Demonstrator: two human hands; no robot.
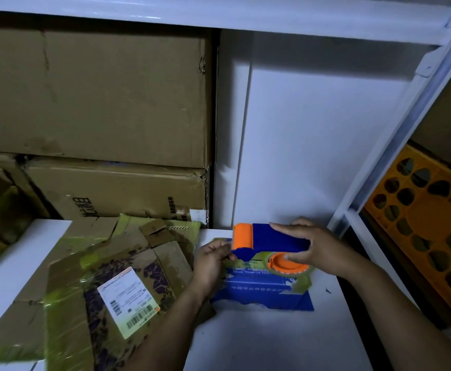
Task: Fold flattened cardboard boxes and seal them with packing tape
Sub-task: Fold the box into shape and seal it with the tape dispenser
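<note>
Here, R hand (318, 250) grips tape dispenser (272, 236); L hand (211, 261) pinches its front over blue box (259, 293). Risk: skewed pull wrinkles tape.

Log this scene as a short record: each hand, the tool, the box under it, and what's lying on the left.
right hand: grips the tape dispenser from above
left hand: fingers curled at the dispenser's front end; grip unclear
tape dispenser: blue and orange, over the blue box
blue box: lies on the white table
left side: flattened cardboard with a shipping label
</note>
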